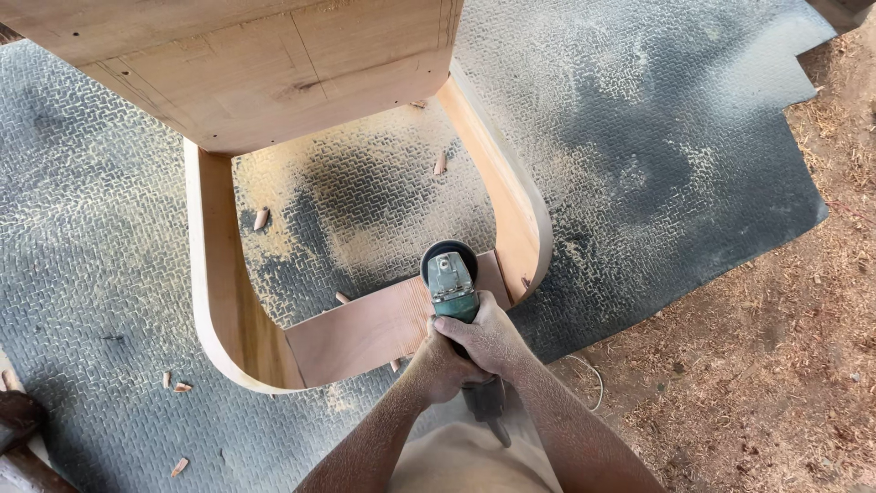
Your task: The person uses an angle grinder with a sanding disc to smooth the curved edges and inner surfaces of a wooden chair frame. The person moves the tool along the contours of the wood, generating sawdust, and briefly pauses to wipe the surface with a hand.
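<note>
Gripping teal, dust-coated angle grinder point(453, 292) two-handed.

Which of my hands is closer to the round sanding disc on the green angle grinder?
Right. The right hand grips the green angle grinder just behind the round sanding disc; the left hand wraps the body further back, toward you.

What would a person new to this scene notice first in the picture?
First, the two hands, right hand over left hand, gripping a green angle grinder on a reddish board at bottom centre. Around it curves a pale wooden frame, standing on a dark textured mat dusted with sawdust.
</note>
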